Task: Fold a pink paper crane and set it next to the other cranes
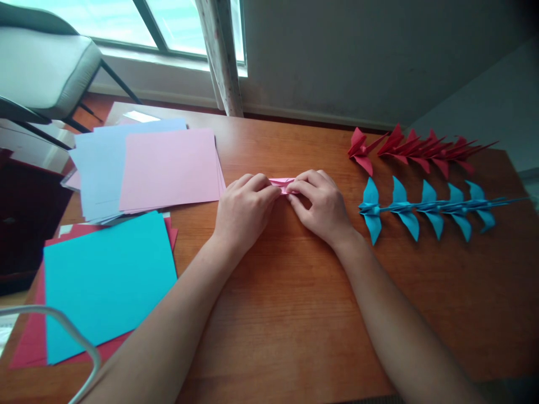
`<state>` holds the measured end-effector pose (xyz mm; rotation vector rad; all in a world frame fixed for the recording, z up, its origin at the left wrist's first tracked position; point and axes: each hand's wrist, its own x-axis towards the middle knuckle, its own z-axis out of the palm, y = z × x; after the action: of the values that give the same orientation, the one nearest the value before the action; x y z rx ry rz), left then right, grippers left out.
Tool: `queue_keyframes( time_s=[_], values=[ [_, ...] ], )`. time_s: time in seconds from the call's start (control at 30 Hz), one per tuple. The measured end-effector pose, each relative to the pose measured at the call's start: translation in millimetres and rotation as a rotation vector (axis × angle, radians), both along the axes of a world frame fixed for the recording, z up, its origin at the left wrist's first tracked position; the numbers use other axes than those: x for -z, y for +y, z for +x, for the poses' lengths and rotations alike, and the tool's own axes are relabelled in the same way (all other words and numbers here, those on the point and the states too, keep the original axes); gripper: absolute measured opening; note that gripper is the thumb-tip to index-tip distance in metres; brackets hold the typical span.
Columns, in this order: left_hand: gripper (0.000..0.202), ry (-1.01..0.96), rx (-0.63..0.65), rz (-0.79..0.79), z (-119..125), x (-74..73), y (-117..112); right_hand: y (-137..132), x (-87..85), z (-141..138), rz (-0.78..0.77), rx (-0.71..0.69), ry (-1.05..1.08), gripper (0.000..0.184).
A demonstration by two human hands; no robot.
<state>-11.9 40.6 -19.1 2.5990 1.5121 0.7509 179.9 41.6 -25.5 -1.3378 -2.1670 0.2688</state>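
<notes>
A small piece of folded pink paper (281, 182) lies crosswise between my hands, above the middle of the wooden table. My left hand (249, 205) pinches its left end, with the thumb along the near side. At the right end, the fingers and thumb of my right hand (319, 203) close on the same paper. Only the narrow middle of the folded piece shows; both ends are hidden under my fingers.
On the wooden table (269, 314), pink sheets (172, 168) overlap pale blue sheets (101, 168) at left. Nearer are a bright blue sheet (109, 286) and red sheets (31, 342). Red folded cranes (442, 151) and blue folded cranes (429, 206) line the right. A white cable (63, 320) crosses lower left.
</notes>
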Motion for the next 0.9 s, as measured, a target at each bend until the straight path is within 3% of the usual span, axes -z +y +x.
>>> queue_keyframes(
  time_s=[0.53,0.9],
  values=[
    [0.026,-0.108,0.026,-0.12,1.8,-3.0,2.4,1.8,-1.1,-0.3,0.009,0.013,0.103,0.014],
    [0.022,-0.072,-0.011,-0.13,3.5,-4.7,0.5,2.3,-3.3,-0.9,-0.063,0.061,0.127,0.011]
  ],
)
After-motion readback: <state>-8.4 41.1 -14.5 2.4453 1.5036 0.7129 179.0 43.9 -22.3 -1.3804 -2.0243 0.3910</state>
